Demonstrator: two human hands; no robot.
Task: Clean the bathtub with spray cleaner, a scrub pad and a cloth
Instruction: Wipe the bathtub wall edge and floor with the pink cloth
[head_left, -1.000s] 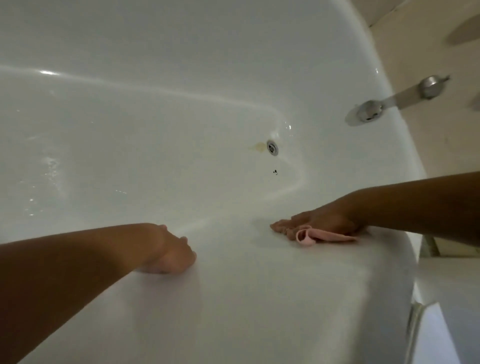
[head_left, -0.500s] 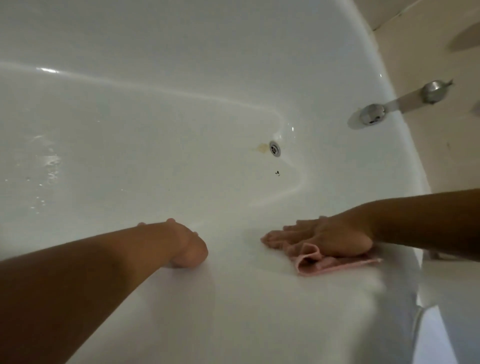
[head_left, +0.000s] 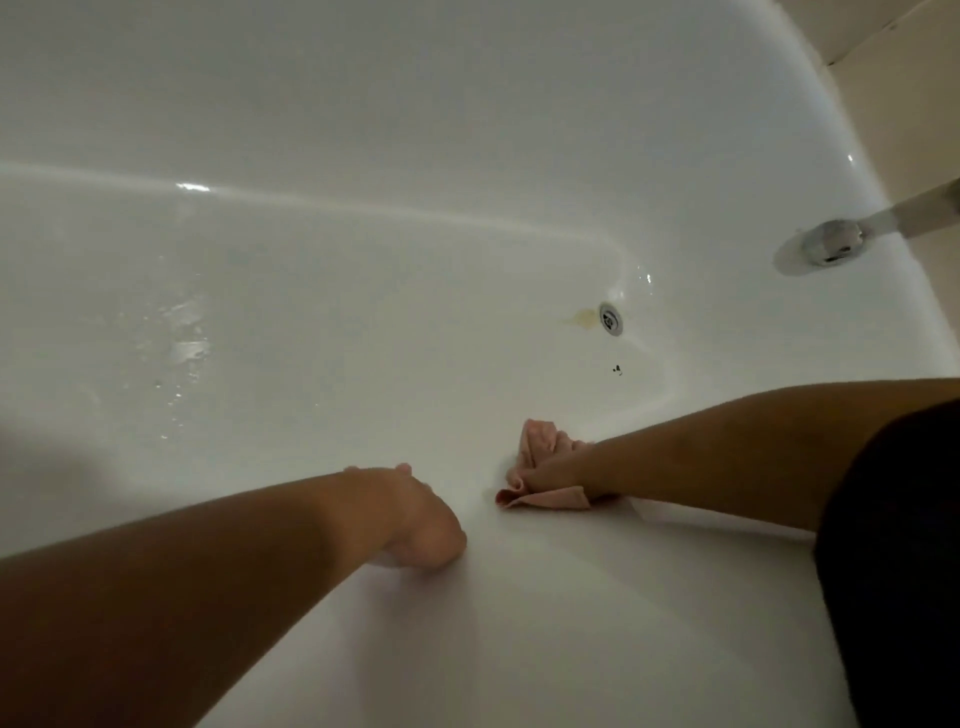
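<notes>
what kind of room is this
Most likely a bathroom: a white bathtub with a drain in its floor, a chrome tap over its end, and the right hand holding a pink cloth against the tub's inner side.

My left arm (head_left: 208, 571) reaches forward over the bathtub rim (head_left: 571, 623). The left hand (head_left: 421, 525) rests on the rim's inner edge, its fingers (head_left: 400, 470) bent down over it with the tips hidden. My right arm (head_left: 727, 447) crosses the same rim from the right, and the right hand (head_left: 550, 467), just past the edge, grips a bunched cloth (head_left: 540, 441)
</notes>
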